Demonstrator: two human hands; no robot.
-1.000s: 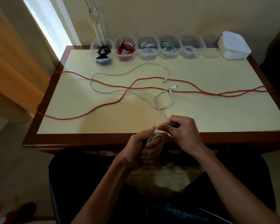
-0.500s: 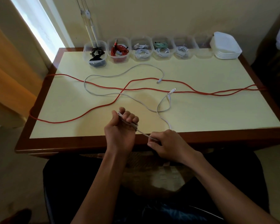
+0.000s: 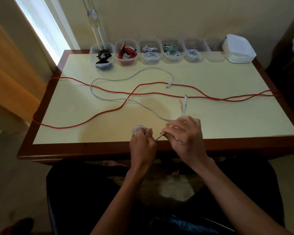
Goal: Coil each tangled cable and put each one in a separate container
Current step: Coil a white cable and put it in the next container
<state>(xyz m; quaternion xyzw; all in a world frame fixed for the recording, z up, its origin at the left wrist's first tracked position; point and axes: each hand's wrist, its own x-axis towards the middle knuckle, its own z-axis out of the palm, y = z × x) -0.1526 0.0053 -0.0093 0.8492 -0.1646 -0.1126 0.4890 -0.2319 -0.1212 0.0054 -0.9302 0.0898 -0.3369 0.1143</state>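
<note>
My left hand [image 3: 143, 143] grips a small coil of white cable [image 3: 138, 129] wound round its fingers, at the table's front edge. My right hand [image 3: 185, 133] pinches the same white cable just to the right; a short taut stretch runs between the hands. The cable's free end with its plug [image 3: 185, 99] lies beyond my right hand. A second white cable [image 3: 131, 77] loops across the middle of the table. A long red cable [image 3: 159, 94] snakes from the left edge to the right edge, crossing it. An empty clear container [image 3: 215, 53] stands in the back row.
Along the back edge stand clear containers holding coiled cables: black [image 3: 103, 57], red [image 3: 126, 53], white [image 3: 150, 53], green and white [image 3: 171, 51], white [image 3: 193, 54]. A stack of white lids [image 3: 238, 50] sits at the back right. The table [image 3: 92, 148] has a brown wooden rim.
My right hand has swung up from the table edge to beside my left hand, laying another turn on the coil. The loose white cable has shortened and its plug end has drawn closer.
</note>
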